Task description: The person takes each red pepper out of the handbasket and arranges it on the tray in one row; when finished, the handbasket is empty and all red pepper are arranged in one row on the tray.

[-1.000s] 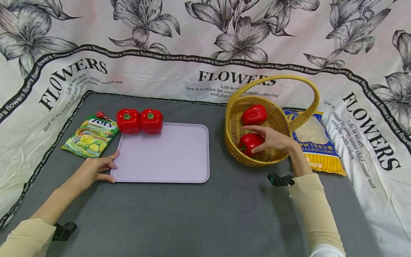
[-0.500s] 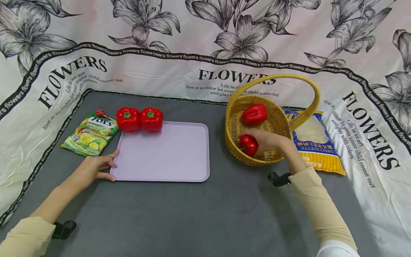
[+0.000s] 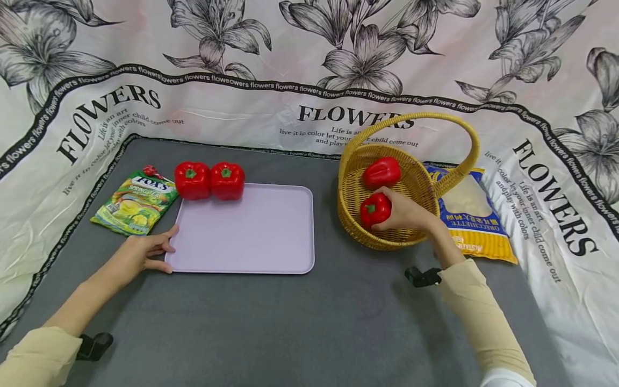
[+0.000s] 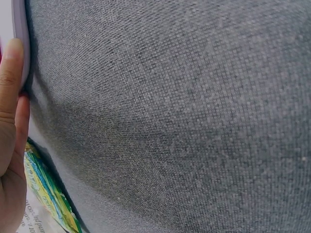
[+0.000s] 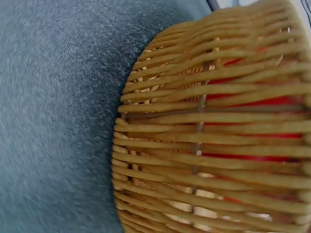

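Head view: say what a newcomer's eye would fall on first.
Probably the yellow wicker basket right of centre, where the right hand grips a red bell pepper, with a second red bell pepper lying behind it in the basket. Next, a third red bell pepper and a fourth red bell pepper stand side by side at the far left corner of the lilac tray.

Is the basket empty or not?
Not empty: one red pepper lies inside the basket; the right hand grips a second pepper there.
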The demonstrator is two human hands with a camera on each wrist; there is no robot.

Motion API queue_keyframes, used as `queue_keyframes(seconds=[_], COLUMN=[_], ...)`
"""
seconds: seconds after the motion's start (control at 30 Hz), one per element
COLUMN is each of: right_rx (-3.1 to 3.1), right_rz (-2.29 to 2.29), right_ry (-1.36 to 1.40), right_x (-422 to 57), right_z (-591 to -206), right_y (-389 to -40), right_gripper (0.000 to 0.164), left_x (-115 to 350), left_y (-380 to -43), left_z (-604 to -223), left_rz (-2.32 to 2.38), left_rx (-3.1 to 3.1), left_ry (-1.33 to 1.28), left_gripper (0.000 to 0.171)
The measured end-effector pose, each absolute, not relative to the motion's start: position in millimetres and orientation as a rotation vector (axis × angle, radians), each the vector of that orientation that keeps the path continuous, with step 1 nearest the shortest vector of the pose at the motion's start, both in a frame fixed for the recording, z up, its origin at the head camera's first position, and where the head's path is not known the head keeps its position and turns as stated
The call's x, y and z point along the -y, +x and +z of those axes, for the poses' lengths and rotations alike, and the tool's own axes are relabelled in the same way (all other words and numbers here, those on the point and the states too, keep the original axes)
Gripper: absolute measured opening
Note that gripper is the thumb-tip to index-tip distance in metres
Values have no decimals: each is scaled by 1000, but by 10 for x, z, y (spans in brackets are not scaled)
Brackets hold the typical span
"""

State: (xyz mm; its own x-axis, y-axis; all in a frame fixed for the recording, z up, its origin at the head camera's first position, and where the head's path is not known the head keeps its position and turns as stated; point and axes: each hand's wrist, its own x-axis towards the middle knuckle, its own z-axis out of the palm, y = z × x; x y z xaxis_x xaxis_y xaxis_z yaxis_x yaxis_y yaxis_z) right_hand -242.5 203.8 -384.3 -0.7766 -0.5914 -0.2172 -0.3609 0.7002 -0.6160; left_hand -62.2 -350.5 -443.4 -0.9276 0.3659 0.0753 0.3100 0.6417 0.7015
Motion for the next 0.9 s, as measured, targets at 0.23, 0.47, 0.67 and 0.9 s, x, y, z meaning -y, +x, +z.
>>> queue_keyframes(seconds=[0.23, 0.47, 0.67, 0.9], right_rx=[-2438, -2427, -2336, -2225], right_rz=[-1159, -1338, -1513, -1668], right_ry=[-586, -402, -324, -253], right_x=[-2115, -2131, -2139, -2138], right_z=[-3858, -3872, -3897, -3922], right_y=[-2389, -2372, -2361, -2337], right_gripper=[65, 62, 62, 59], left_x=[3485, 3496, 3497, 3490], left_y=[-623, -610, -621, -622], left_z=[-4409, -4397, -4409, -4420], left_rz=[1148, 1226, 1226, 1165], left_rx=[-2790, -2709, -2715, -2763], left_ry=[583, 523, 537, 545], left_gripper=[82, 81, 80, 77])
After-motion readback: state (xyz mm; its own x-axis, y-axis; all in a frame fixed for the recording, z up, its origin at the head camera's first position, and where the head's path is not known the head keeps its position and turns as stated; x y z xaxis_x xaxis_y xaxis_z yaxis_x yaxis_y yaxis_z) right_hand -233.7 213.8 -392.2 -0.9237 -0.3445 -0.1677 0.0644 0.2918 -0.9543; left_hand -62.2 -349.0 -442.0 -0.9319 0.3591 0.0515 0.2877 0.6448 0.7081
